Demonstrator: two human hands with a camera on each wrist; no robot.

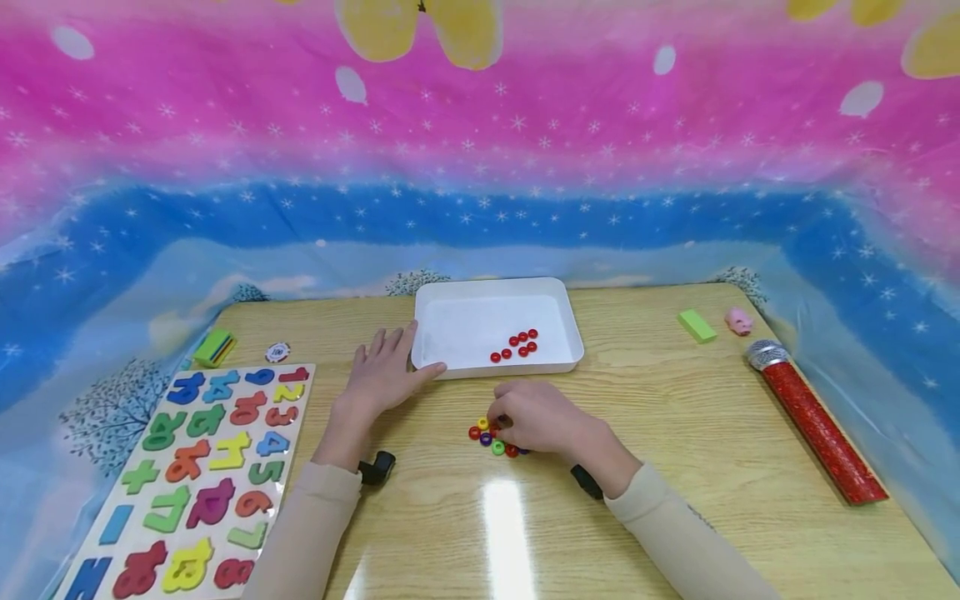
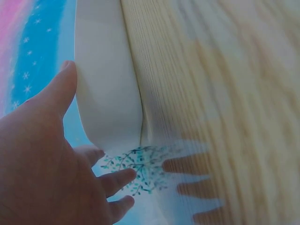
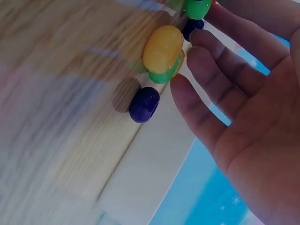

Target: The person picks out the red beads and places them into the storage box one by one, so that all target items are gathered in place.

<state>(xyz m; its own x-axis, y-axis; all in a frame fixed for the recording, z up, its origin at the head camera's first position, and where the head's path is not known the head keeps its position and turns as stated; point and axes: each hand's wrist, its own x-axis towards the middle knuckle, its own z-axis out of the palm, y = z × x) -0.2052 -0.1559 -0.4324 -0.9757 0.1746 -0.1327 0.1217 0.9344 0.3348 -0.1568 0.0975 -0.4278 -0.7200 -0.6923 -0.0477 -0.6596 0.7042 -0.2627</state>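
My left hand point(image 1: 381, 375), fingers spread, rests at the near left corner of a white tray point(image 1: 573, 350); the thumb lies along its front wall. In the left wrist view the same hand point(image 2: 56, 150) touches the tray's side wall point(image 2: 105, 79). Several red beads point(image 1: 522, 351) lie in the tray's right half. In front of it, my right hand point(image 1: 543, 421) reaches down into a small pile of mixed beads, among them a yellow bead point(image 1: 483, 423) and a green bead point(image 1: 498, 447). Its fingers point(image 3: 201, 65) touch or nearly touch the beads; the thumb and index tips are hidden.
A number puzzle board point(image 1: 251, 447) fills the table's left side, with a green block point(image 1: 213, 347) and a poker chip point(image 1: 277, 352) behind it. To the right are a light green block point(image 1: 697, 326), a small pink figure point(image 1: 738, 321) and a red glittery microphone point(image 1: 821, 425).
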